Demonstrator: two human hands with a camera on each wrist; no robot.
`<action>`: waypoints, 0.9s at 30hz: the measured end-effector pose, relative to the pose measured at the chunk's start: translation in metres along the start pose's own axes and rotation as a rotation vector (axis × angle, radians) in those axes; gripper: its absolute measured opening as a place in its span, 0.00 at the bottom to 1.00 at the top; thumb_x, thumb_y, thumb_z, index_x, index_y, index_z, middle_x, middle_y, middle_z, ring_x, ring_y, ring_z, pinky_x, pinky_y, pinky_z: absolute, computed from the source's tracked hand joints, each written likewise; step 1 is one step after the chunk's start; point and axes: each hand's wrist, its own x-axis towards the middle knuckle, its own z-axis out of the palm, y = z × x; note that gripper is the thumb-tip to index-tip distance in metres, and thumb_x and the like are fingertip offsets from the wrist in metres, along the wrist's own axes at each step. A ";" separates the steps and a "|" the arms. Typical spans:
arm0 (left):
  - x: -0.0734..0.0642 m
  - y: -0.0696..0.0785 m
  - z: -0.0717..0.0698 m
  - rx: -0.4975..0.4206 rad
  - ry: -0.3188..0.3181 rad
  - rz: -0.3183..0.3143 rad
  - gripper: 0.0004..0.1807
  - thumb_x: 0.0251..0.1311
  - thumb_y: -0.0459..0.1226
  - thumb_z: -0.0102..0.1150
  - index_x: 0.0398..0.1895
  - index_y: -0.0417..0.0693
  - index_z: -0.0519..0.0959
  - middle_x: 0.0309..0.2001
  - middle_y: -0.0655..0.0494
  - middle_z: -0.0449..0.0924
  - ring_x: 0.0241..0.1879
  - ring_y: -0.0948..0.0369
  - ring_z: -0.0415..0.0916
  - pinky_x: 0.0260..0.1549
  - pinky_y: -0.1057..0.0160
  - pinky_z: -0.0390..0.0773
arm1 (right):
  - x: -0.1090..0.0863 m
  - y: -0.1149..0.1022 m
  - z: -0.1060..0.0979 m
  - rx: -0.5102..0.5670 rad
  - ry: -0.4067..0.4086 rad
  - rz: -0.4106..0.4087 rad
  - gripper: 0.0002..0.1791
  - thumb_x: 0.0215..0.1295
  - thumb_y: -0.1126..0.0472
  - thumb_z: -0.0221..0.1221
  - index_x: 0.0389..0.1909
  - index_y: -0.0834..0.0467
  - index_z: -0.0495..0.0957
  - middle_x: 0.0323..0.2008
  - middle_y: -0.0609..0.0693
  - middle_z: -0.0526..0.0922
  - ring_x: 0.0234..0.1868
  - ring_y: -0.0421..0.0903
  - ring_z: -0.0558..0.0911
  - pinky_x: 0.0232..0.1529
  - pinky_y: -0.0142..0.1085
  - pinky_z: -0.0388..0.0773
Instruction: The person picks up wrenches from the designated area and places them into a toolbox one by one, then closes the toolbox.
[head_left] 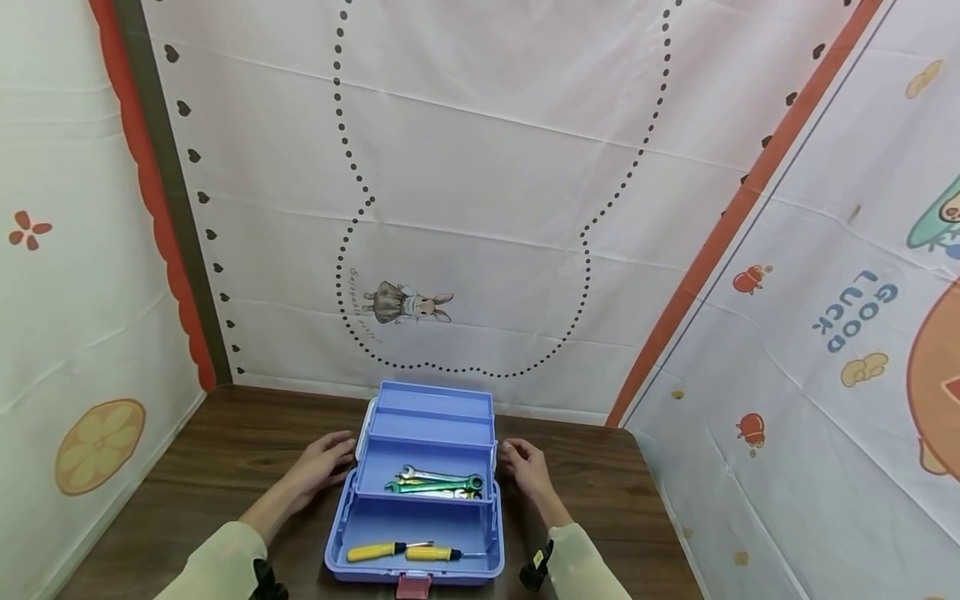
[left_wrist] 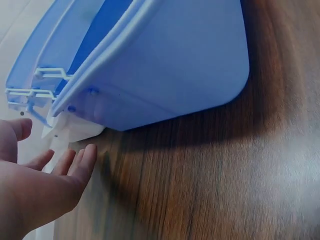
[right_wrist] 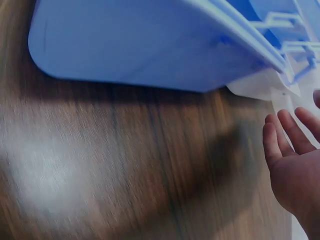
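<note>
A blue toolbox (head_left: pixel 341 533) stands unfolded on the table, its tiers stepping up toward the back. In the middle tray (head_left: pixel 382 458) lie several wrenches, a green wrench (head_left: pixel 431 486) among them. Two yellow-handled screwdrivers (head_left: pixel 375 551) rest in the bottom compartment. My left hand (head_left: pixel 318 467) is beside the toolbox's left side, fingers loosely bent and nothing in them; the left wrist view shows them near the hinge arms (left_wrist: pixel 42 94). On the opposite side my right hand (head_left: pixel 531 473) holds nothing either, its fingers relaxed near the hinge arms (right_wrist: pixel 295 47) in the right wrist view.
The brown wooden table (head_left: pixel 600 500) reaches back to a white printed cloth (head_left: pixel 480 167). More printed cloth hangs at the left (head_left: pixel 67 333) and right (head_left: pixel 795 417). A red latch (head_left: pixel 413 587) sits at the toolbox's front edge.
</note>
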 end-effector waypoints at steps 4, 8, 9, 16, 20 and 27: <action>0.005 -0.003 0.004 -0.010 0.001 0.001 0.34 0.84 0.46 0.48 0.81 0.35 0.56 0.76 0.28 0.60 0.73 0.37 0.65 0.63 0.45 0.80 | 0.000 0.004 0.012 -0.012 -0.011 0.014 0.16 0.83 0.67 0.52 0.57 0.78 0.77 0.48 0.65 0.86 0.46 0.50 0.87 0.49 0.45 0.88; 0.007 -0.007 0.007 -0.014 0.003 0.010 0.32 0.84 0.44 0.48 0.81 0.35 0.59 0.75 0.30 0.64 0.72 0.38 0.68 0.59 0.50 0.83 | -0.002 0.007 0.020 -0.049 -0.020 0.023 0.16 0.82 0.67 0.52 0.59 0.77 0.77 0.46 0.58 0.85 0.42 0.42 0.83 0.43 0.35 0.86; 0.007 -0.007 0.007 -0.013 0.005 0.012 0.31 0.84 0.44 0.48 0.80 0.35 0.59 0.74 0.30 0.65 0.71 0.39 0.69 0.58 0.50 0.83 | -0.003 0.008 0.021 -0.056 -0.019 0.027 0.16 0.82 0.67 0.52 0.59 0.76 0.77 0.45 0.57 0.84 0.41 0.41 0.82 0.41 0.33 0.84; 0.009 -0.014 0.008 0.032 0.026 0.017 0.31 0.83 0.45 0.51 0.78 0.35 0.64 0.69 0.32 0.73 0.65 0.45 0.76 0.52 0.56 0.86 | -0.006 0.010 0.022 -0.089 -0.043 0.037 0.17 0.83 0.66 0.52 0.63 0.72 0.77 0.47 0.57 0.83 0.44 0.42 0.80 0.44 0.33 0.83; 0.009 -0.015 0.010 0.075 0.047 0.031 0.30 0.83 0.45 0.51 0.77 0.35 0.66 0.66 0.35 0.77 0.61 0.50 0.79 0.49 0.58 0.86 | -0.010 0.004 0.021 -0.080 -0.061 0.029 0.17 0.83 0.68 0.50 0.63 0.73 0.76 0.48 0.58 0.83 0.44 0.43 0.80 0.43 0.33 0.82; 0.008 -0.012 0.013 0.198 0.068 0.083 0.27 0.83 0.41 0.49 0.77 0.36 0.68 0.66 0.34 0.77 0.63 0.45 0.77 0.59 0.46 0.80 | -0.005 0.012 0.019 -0.080 -0.062 0.013 0.18 0.84 0.67 0.49 0.65 0.72 0.76 0.51 0.59 0.83 0.46 0.43 0.80 0.46 0.31 0.82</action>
